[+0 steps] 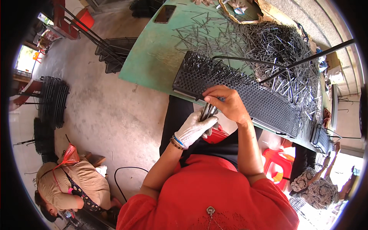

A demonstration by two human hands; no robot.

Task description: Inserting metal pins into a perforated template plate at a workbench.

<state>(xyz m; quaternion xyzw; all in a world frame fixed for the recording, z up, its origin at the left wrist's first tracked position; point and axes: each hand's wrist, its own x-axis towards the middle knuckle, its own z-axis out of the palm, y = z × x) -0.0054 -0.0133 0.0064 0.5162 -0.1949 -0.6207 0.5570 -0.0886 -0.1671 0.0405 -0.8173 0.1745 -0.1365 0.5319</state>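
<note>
My left hand (194, 129), in a pale glove, is wrapped round a small bundle of thin metal rods (209, 110) in front of my lap. My bare right hand (227, 104) is closed in a pinch at the upper ends of the bundle, by the front edge of the rack. What lies between its fingertips is too small to make out. Just beyond both hands sits a long black perforated rack (268, 102). Thin dark pins (218, 68) stand crowded in its holes along the far left part, while many nearer holes are bare.
A large pile of loose rods (281, 46) covers the right of the green table (149, 57). A phone (165, 14) lies at its far left. Black bars (306, 57) cross over the rack. Co-workers sit at lower left (82, 180) and right (316, 188). Black racks (53, 101) stand left.
</note>
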